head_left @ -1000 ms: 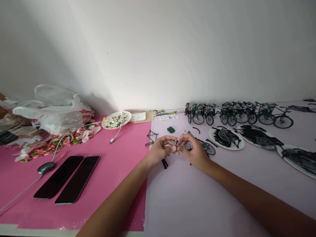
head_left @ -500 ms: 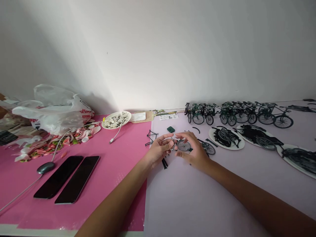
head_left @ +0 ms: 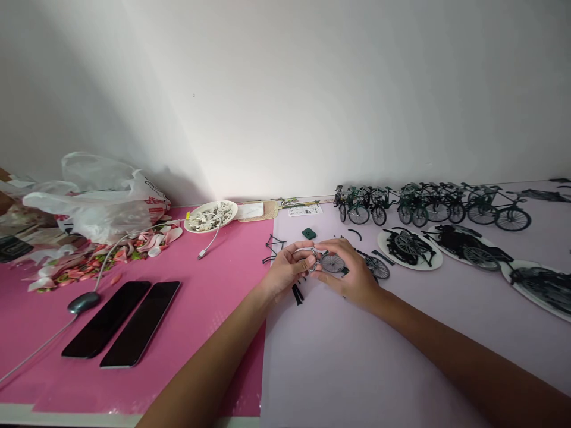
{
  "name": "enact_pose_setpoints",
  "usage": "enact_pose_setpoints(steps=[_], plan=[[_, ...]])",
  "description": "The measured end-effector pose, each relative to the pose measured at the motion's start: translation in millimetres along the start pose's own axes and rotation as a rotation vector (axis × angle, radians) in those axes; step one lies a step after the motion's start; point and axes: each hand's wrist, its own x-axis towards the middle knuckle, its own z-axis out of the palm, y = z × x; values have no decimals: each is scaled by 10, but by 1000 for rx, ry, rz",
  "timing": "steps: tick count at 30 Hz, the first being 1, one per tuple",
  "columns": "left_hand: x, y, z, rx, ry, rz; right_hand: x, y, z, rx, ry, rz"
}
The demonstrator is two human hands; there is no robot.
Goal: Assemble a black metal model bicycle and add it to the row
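Between my hands is a small grey model-bicycle part (head_left: 313, 261), its exact kind too small to make out. My left hand (head_left: 289, 270) pinches it between thumb and fingers. From the other side my right hand (head_left: 350, 273) curves round, its thumb and fingertips closed against the same part. Behind the right fingers a spoked toy wheel (head_left: 332, 263) lies on the table, and another wheel (head_left: 378, 267) shows past the knuckles. A thin dark bicycle frame (head_left: 273, 248) lies left of my hands. Slim black pieces (head_left: 297, 293) lie just below them.
Several assembled model bicycles (head_left: 437, 205) stand along the wall. White plates (head_left: 438, 261) of dark parts lie at right. A green block (head_left: 308, 233) sits behind my hands. At left are two phones (head_left: 140, 324), a cable puck (head_left: 84, 302), a plastic bag (head_left: 96, 199) and a plate of pale pieces (head_left: 232, 209).
My right thumb and fingertips have moved left and closed in on the small grey part. My left hand keeps its pinch, nearly in the same place.
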Motion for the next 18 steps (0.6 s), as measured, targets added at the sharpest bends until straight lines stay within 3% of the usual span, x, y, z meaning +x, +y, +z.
enact_pose_setpoints(steps=[12,18], plan=[[11,1,-27,71,-1,15,-4,39,-1,-29,-38,-28],[7,61,-64,44,47,8,-19,69,-30,-54,-46,59]])
